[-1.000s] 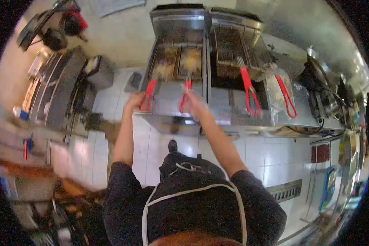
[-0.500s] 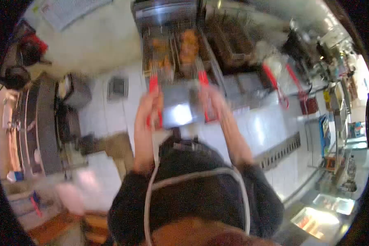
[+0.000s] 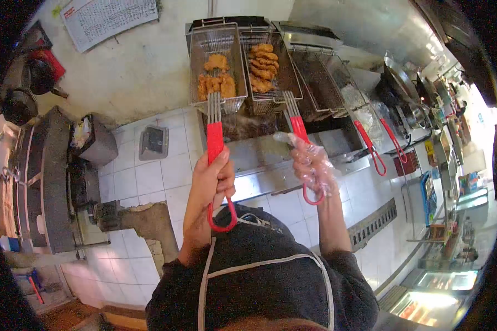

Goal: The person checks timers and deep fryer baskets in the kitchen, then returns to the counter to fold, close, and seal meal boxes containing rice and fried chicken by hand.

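Note:
My bare left hand is wrapped around the red handle of the left fryer basket. Several golden breaded pieces lie in that basket. My right hand, in a clear plastic glove, grips the red handle of the right fryer basket, its thumb stretched forward along it. A row of fried pieces fills the middle of the right basket. Both baskets sit side by side at the far end of their handles, with the dark opening of the fryer showing below and in front of them.
Further right are more wire baskets with red handles. Woks stand beyond them. A dark bin is on the left by a tiled floor. A written sheet hangs on the wall.
Both hands have come closer to my body, and the baskets appear larger and higher. The dark fryer opening shows more clearly below them. Each hand keeps its handle.

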A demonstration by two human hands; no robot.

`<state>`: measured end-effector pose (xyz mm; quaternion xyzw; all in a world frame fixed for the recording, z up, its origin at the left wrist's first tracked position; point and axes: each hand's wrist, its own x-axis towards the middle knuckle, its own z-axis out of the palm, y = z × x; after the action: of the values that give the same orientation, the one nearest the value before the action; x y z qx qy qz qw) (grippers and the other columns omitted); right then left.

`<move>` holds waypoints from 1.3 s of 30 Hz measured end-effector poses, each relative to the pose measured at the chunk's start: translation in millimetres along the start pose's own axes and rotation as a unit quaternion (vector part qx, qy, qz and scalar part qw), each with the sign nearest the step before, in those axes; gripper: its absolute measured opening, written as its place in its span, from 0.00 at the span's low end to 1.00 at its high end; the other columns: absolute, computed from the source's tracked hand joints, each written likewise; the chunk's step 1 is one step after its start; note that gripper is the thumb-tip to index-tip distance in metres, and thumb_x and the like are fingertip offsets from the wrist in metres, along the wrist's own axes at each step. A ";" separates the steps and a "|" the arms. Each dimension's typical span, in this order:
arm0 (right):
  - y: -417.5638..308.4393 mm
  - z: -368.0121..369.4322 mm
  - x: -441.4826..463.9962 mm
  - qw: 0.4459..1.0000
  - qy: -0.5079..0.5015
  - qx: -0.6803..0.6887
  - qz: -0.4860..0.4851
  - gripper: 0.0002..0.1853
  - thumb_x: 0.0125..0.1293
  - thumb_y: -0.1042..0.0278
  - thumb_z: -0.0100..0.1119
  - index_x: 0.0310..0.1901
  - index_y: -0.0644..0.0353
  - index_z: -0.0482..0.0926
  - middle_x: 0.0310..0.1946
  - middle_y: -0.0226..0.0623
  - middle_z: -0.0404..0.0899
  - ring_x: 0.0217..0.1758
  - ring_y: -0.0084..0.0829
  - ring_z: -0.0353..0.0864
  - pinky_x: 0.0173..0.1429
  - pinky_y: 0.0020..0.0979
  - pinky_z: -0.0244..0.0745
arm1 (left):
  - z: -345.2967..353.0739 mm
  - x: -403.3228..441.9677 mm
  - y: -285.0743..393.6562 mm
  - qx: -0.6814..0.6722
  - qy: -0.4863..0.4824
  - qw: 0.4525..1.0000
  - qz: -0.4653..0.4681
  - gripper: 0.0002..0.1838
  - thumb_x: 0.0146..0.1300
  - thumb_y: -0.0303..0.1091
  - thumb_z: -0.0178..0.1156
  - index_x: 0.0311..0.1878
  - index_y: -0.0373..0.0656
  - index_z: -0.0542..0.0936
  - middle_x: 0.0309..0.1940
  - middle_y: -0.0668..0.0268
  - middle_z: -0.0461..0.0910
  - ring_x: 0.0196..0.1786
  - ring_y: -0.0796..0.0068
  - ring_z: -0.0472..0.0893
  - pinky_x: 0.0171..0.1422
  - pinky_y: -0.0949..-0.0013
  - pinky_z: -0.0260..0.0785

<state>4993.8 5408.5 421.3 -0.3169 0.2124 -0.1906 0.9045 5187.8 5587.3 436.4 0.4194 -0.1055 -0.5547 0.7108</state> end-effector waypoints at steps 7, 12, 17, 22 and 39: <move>-54.0 6.6 35.0 0.997 -0.059 0.050 -0.004 0.14 0.71 0.69 0.49 0.56 0.62 0.69 0.21 0.22 0.62 0.15 0.13 0.56 0.13 0.17 0.52 | 36.3 29.9 4.4 -0.025 -0.021 0.999 0.029 0.08 0.71 0.41 0.56 0.40 0.51 0.69 0.18 0.79 0.57 0.14 0.87 0.58 0.14 0.75 0.57; -42.0 -20.6 33.9 0.999 -0.046 -0.011 0.016 0.12 0.73 0.64 0.51 0.52 0.61 0.72 0.17 0.17 0.60 0.13 0.11 0.55 0.13 0.18 0.48 | 15.6 72.6 -36.9 0.003 0.000 1.000 0.014 0.10 0.71 0.41 0.56 0.36 0.52 0.66 0.18 0.79 0.57 0.15 0.86 0.60 0.17 0.74 0.61; -40.1 -58.8 25.9 0.996 -0.066 0.038 0.036 0.20 0.73 0.56 0.51 0.58 0.63 0.71 0.20 0.20 0.65 0.14 0.14 0.61 0.14 0.18 0.57 | 18.6 81.8 -53.0 -0.072 -0.037 0.997 -0.010 0.08 0.72 0.39 0.54 0.40 0.50 0.66 0.19 0.76 0.63 0.17 0.80 0.65 0.23 0.67 0.68; -24.3 -86.5 -13.2 0.997 0.057 0.058 -0.001 0.38 0.67 0.31 0.44 0.59 0.62 0.68 0.37 0.42 0.80 0.26 0.29 0.81 0.18 0.23 0.73 | 18.4 84.1 -100.3 -0.039 0.017 0.999 0.022 0.12 0.73 0.46 0.51 0.46 0.48 0.73 0.20 0.74 0.66 0.17 0.79 0.65 0.23 0.68 0.66; 8.0 -461.7 -525.6 0.854 0.004 0.296 -0.429 0.34 0.62 0.65 0.63 0.70 0.47 0.63 0.73 0.62 0.45 0.58 0.68 0.72 0.36 0.37 0.85 | 271.6 152.1 -580.1 0.495 -0.267 0.787 -0.255 0.15 0.68 0.43 0.59 0.49 0.42 0.74 0.26 0.65 0.79 0.24 0.75 0.79 0.28 0.70 0.74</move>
<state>4322.4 5439.0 227.2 -0.0933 -0.0072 -0.6145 0.7833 4669.7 5304.7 144.7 0.5603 -0.4402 -0.6776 0.1820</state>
